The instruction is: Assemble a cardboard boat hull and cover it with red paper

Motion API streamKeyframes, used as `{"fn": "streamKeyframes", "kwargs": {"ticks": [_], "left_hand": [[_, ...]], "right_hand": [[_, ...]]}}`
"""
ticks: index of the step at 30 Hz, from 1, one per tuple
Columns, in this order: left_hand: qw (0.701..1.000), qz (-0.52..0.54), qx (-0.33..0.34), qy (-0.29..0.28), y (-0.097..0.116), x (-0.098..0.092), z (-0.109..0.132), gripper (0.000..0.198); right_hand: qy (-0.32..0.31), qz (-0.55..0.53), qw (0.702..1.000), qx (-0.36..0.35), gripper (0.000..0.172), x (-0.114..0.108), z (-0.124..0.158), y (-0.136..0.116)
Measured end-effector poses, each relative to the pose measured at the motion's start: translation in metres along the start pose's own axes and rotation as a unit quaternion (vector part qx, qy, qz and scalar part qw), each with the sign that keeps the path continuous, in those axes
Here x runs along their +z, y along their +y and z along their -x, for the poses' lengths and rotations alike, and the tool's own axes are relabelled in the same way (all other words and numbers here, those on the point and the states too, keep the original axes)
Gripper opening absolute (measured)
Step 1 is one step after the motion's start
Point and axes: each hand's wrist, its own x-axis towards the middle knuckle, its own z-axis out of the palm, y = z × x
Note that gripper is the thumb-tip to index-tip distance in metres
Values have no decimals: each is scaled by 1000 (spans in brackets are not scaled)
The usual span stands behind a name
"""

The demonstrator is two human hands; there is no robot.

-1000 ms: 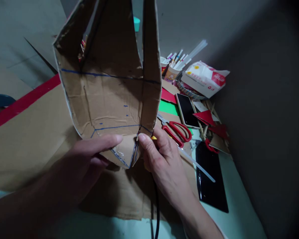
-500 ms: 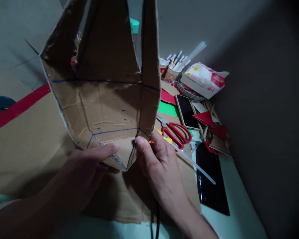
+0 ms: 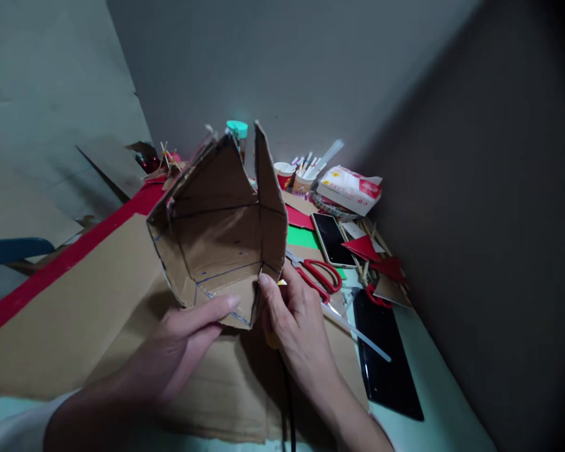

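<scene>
A folded cardboard shape [image 3: 216,235] with blue pen lines and pointed flaps is held up in front of me, its hollow inside facing me. My left hand [image 3: 193,333] grips its lower left edge, thumb on the inner face and fingers beneath. On the lower right, my right hand [image 3: 296,320] pinches the edge beside a corner seam, thumb inside. Something yellow-orange shows partly behind the right fingers, and a black cord [image 3: 289,402] hangs below; I cannot tell what they belong to. Shiny clear residue lies along the bottom seam.
Right of the hands lie red-handled scissors [image 3: 321,276], a translucent stick [image 3: 362,339], a phone [image 3: 333,240] and a black flat panel [image 3: 386,358]. Behind stand paper cups with pens [image 3: 304,182] and a tissue pack [image 3: 351,188]. A red-edged cardboard sheet [image 3: 75,295] is at left.
The cardboard shape has tipped and moved lower and farther from my view, so its flap tips now show. Both hands keep their hold. The view has shifted upward, showing more wall.
</scene>
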Motion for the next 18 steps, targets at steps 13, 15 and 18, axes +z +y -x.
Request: {"fn": "streamKeyframes", "kwargs": {"ticks": [13,15,18], "left_hand": [[993,61,81,67,23,6,-2,53],[989,69,93,89,26,7,-3,49],[984,63,117,116,33,7,-6,43]], "right_hand": [[113,39,990,-77,32,-31,-2,-10],[121,37,988,-90,32,-34,-3,-9],[139,33,983,-119,25,-38,-4,-8]]}}
